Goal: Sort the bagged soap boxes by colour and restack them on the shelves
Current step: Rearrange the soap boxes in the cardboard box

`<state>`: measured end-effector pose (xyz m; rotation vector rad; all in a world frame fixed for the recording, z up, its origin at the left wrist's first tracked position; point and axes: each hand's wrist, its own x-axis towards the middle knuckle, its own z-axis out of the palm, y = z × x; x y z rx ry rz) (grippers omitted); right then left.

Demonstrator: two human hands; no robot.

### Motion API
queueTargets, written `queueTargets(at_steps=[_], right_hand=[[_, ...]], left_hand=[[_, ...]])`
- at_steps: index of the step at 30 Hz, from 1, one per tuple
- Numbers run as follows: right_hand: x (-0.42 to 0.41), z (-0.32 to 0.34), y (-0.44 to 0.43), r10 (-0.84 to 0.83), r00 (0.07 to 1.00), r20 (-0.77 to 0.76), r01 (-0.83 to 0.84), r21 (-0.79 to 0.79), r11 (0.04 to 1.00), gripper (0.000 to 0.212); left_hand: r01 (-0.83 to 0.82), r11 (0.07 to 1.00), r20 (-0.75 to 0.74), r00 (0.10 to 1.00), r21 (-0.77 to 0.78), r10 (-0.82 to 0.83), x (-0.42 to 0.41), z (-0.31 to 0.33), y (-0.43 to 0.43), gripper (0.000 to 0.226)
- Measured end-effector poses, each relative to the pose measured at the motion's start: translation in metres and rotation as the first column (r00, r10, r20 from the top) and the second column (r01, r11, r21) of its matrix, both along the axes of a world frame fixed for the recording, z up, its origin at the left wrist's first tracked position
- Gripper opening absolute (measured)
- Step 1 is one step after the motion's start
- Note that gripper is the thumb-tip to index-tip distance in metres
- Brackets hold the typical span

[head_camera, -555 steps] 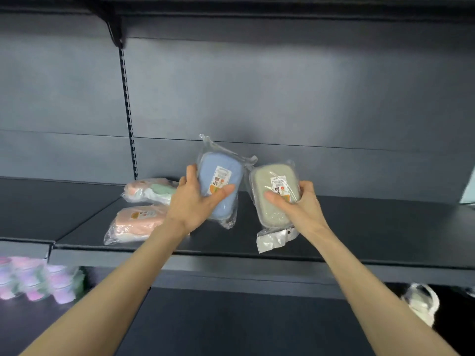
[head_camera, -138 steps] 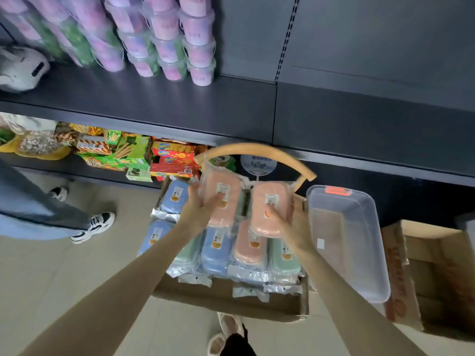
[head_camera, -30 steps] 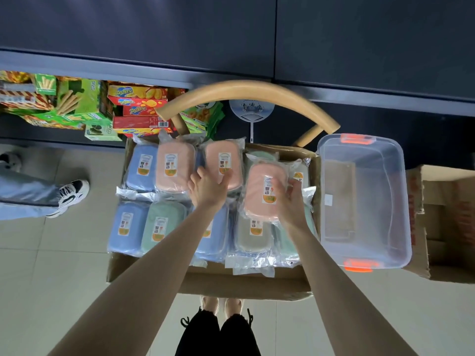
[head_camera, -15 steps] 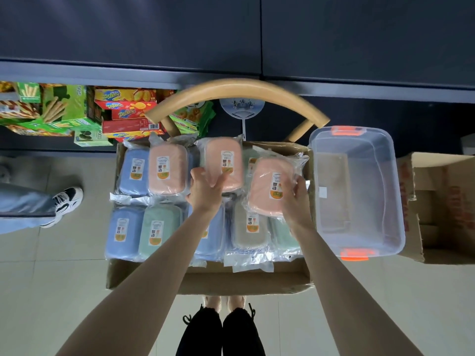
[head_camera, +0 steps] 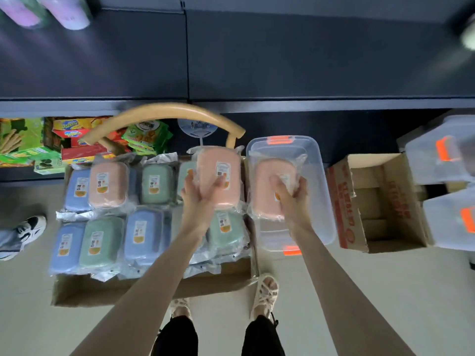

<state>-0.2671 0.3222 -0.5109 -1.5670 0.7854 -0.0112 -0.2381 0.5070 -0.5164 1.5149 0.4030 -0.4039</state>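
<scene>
Fingers (head_camera: 218,185) curled on both sides, each hand full.
My left hand (head_camera: 199,201) grips the left pink box (head_camera: 218,163) over the carton (head_camera: 128,291) of bagged boxes (head_camera: 101,240); my right hand (head_camera: 293,199) grips the right pink box (head_camera: 267,201) over the clear bin (head_camera: 327,191). Beige floor (head_camera: 385,291) near, dark shelf (head_camera: 282,60) far.

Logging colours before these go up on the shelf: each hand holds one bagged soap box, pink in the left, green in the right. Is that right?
Not quite: the right box in the right hand is pink, not green. The head view shows it against the clear tub. The left hand does hold a pink one, the left box.
</scene>
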Motion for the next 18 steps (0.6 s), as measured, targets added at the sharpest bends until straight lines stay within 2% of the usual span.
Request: queueTargets(at_steps=[3, 7, 11, 14, 16, 18], right_hand=[[-0.005, 0.005, -0.052, 0.029, 0.999, -0.042, -0.029, -0.01, 1.0, 0.061], [-0.004, 0.0, -0.109, 0.05, 0.997, -0.062, -0.054, -0.055, 0.997, 0.063], [-0.001, -0.023, -0.149, 0.109, 0.988, -0.106, -0.117, -0.072, 0.991, 0.067], [0.011, -0.051, -0.17, 0.102, 0.98, -0.171, -0.125, -0.129, 0.984, 0.058], [0.022, -0.074, -0.18, 0.122, 0.965, -0.233, -0.164, -0.166, 0.972, 0.057], [0.036, -0.101, -0.191, 0.163, 0.945, -0.283, -0.227, -0.21, 0.951, 0.055]], left_hand=[[-0.04, 0.997, 0.015, 0.999, 0.068, 0.039, -0.01, 0.006, -0.052, 0.091], [-0.043, 0.987, 0.047, 0.998, 0.152, 0.036, -0.017, 0.002, -0.11, 0.092], [0.001, 0.973, -0.021, 1.0, 0.232, 0.004, -0.02, -0.024, -0.146, 0.087], [0.113, 0.897, -0.069, 0.993, 0.426, -0.093, -0.006, -0.058, -0.169, 0.064], [0.189, 0.811, -0.119, 0.982, 0.554, -0.147, 0.007, -0.081, -0.183, 0.059], [0.24, 0.756, -0.162, 0.971, 0.609, -0.178, 0.022, -0.105, -0.197, 0.056]])
